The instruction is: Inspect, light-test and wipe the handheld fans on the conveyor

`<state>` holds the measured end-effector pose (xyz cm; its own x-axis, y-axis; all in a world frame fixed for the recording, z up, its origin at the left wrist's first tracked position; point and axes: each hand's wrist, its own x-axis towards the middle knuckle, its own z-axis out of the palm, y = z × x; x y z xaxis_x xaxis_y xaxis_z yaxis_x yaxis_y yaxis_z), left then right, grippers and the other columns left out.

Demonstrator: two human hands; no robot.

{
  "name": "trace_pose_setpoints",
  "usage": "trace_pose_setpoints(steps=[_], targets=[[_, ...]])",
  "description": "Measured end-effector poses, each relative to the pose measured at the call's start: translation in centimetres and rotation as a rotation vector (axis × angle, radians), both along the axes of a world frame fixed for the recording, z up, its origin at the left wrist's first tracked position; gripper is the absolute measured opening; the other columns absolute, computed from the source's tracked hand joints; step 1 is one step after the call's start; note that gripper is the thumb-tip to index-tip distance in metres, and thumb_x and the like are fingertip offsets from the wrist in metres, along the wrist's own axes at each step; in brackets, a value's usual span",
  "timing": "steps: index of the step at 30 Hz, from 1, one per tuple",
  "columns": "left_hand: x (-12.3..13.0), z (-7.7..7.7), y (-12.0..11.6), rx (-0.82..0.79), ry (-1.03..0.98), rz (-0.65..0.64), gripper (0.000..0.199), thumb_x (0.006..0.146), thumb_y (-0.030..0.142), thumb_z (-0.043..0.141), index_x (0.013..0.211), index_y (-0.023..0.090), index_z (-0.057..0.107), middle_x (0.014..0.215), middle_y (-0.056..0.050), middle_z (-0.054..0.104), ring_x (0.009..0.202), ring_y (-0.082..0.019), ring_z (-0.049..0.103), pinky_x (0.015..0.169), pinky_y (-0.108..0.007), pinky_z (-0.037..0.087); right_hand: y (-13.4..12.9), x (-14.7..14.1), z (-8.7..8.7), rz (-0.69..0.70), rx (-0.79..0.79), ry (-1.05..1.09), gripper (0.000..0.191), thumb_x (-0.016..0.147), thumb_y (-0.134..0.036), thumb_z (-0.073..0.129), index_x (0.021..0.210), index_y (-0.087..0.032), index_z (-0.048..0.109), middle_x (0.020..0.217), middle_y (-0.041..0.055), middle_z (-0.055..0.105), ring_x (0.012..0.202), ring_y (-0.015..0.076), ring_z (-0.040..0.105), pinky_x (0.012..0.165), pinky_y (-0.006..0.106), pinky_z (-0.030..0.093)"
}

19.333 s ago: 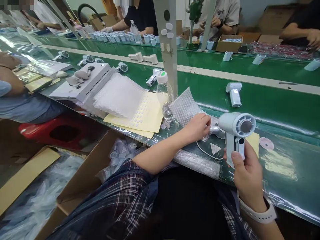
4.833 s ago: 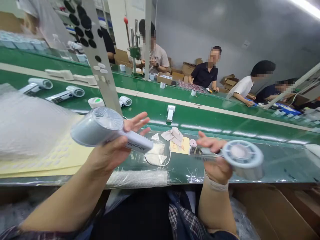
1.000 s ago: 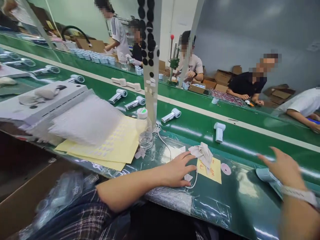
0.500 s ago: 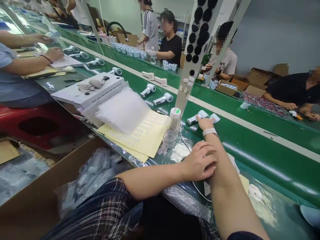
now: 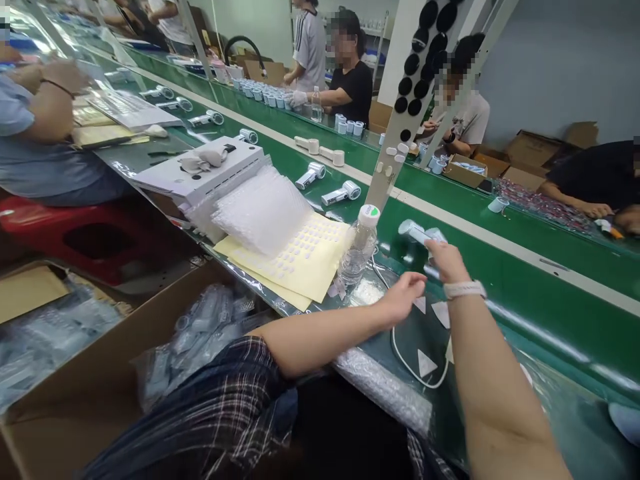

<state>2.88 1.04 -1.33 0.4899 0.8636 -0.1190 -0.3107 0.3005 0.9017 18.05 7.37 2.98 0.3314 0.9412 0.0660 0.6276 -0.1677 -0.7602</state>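
Observation:
My right hand point(image 5: 447, 260), with a pale band on the wrist, is closed on a light-blue handheld fan point(image 5: 414, 231) over the green belt. A second pale piece point(image 5: 437, 235) shows by the fingertips; whether it is held too is hidden. My left hand point(image 5: 403, 298) hovers to the left of the right wrist, fingers loosely bent, a small gap by the thumb and nothing seen in it. Two more handheld fans point(image 5: 341, 193) point(image 5: 311, 175) lie on the belt farther left. A clear bottle point(image 5: 356, 250) with a white cap stands beside my left hand.
Yellow sticker sheets point(image 5: 320, 267) and bubble bags point(image 5: 263, 210) lie left of the bottle. A white cable point(image 5: 400, 353) loops under my hands. A slanted post point(image 5: 387, 170) rises beyond. A cardboard box point(image 5: 85, 380) with bagged pieces stands lower left. Co-workers sit along the line.
My right hand has lifted a fan from the belt and drawn it nearer. My left hand has come off my right forearm. The view has shifted a little.

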Motion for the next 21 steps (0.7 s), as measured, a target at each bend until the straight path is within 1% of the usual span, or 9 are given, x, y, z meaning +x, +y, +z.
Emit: trace_pose_setpoints(steps=[2, 4, 6, 9, 12, 14, 15, 18, 21], targets=[[0.4, 0.0, 0.5, -0.140, -0.048, 0.012, 0.042, 0.107, 0.058, 0.046, 0.114, 0.020, 0.064, 0.116, -0.013, 0.070, 0.118, -0.027, 0.068, 0.120, -0.054, 0.050, -4.3, 0.7, 0.6, 0.056, -0.049, 0.042, 0.037, 0.100, -0.047, 0.069, 0.115, -0.014, 0.079, 0.123, 0.0132, 0.079, 0.095, 0.0256, 0.077, 0.082, 0.042, 0.066], [0.6, 0.1, 0.8, -0.267, -0.137, -0.013, 0.055, 0.110, 0.064, 0.031, 0.116, 0.019, 0.065, 0.107, -0.011, 0.073, 0.109, -0.024, 0.072, 0.114, -0.046, 0.055, -9.3, 0.3, 0.8, 0.143, -0.084, 0.037, 0.040, 0.089, -0.049, 0.077, 0.116, -0.019, 0.083, 0.148, 0.0149, 0.071, 0.124, 0.0350, 0.074, 0.102, 0.049, 0.063], [0.3, 0.3, 0.6, -0.429, -0.263, -0.096, 0.054, 0.109, 0.064, 0.040, 0.110, 0.018, 0.068, 0.094, -0.009, 0.075, 0.095, -0.023, 0.075, 0.107, -0.041, 0.058, -14.1, -0.7, 0.8, 0.237, -0.096, -0.071, 0.053, 0.081, -0.054, 0.084, 0.124, -0.022, 0.083, 0.173, 0.0140, 0.050, 0.157, 0.0428, 0.050, 0.125, 0.057, 0.047], [-0.3, 0.8, -0.1, -0.610, -0.374, -0.290, 0.041, 0.104, 0.054, 0.060, 0.104, 0.014, 0.072, 0.081, -0.007, 0.076, 0.076, -0.021, 0.073, 0.091, -0.038, 0.061, -19.5, -1.9, 0.9, 0.307, -0.094, -0.205, 0.073, 0.083, -0.064, 0.081, 0.141, -0.022, 0.075, 0.184, 0.0151, 0.028, 0.169, 0.0462, 0.026, 0.134, 0.067, 0.031], [-1.0, 1.1, -0.9, -0.534, -0.375, -0.485, 0.042, 0.101, 0.049, 0.059, 0.110, 0.011, 0.074, 0.085, -0.011, 0.079, 0.073, -0.023, 0.075, 0.078, -0.037, 0.061, -22.3, -0.9, 0.5, 0.314, -0.028, 0.021, 0.060, 0.092, -0.066, 0.073, 0.136, -0.026, 0.074, 0.169, 0.0155, 0.055, 0.158, 0.0402, 0.050, 0.128, 0.062, 0.043], [-1.3, 1.1, -1.1, -0.447, -0.381, -0.538, 0.037, 0.095, 0.045, 0.062, 0.106, 0.012, 0.074, 0.090, -0.014, 0.081, 0.079, -0.026, 0.078, 0.078, -0.038, 0.062, -23.1, 0.3, -0.6, 0.129, 0.017, 0.121, 0.045, 0.102, -0.064, 0.057, 0.116, -0.024, 0.074, 0.132, 0.0159, 0.078, 0.124, 0.0342, 0.075, 0.106, 0.054, 0.060], [-1.4, 1.1, -1.2, -0.413, -0.378, -0.539, 0.034, 0.090, 0.042, 0.065, 0.103, 0.012, 0.073, 0.092, -0.015, 0.081, 0.082, -0.027, 0.078, 0.079, -0.039, 0.062, -23.1, 0.7, -1.3, -0.007, -0.002, 0.071, 0.042, 0.104, -0.060, 0.051, 0.106, -0.023, 0.070, 0.112, 0.0149, 0.080, 0.105, 0.0320, 0.078, 0.092, 0.050, 0.063], [-1.7, 1.1, -1.1, -0.348, -0.323, -0.535, 0.035, 0.083, 0.040, 0.070, 0.104, 0.011, 0.073, 0.096, -0.017, 0.082, 0.082, -0.027, 0.079, 0.079, -0.038, 0.062, -22.4, 0.6, -3.8, -0.264, -0.137, -0.247, 0.028, 0.097, -0.049, 0.058, 0.084, -0.024, 0.055, 0.085, 0.0126, 0.070, 0.083, 0.0310, 0.070, 0.071, 0.042, 0.054], [-1.8, 1.1, -0.9, -0.262, -0.303, -0.471, 0.042, 0.084, 0.043, 0.073, 0.112, 0.012, 0.073, 0.102, -0.015, 0.083, 0.088, -0.027, 0.079, 0.082, -0.037, 0.061, -21.8, -1.3, -5.2, -0.139, -0.152, -0.273, 0.022, 0.089, -0.038, 0.064, 0.079, -0.025, 0.049, 0.088, 0.0129, 0.068, 0.089, 0.0308, 0.067, 0.074, 0.039, 0.049]])
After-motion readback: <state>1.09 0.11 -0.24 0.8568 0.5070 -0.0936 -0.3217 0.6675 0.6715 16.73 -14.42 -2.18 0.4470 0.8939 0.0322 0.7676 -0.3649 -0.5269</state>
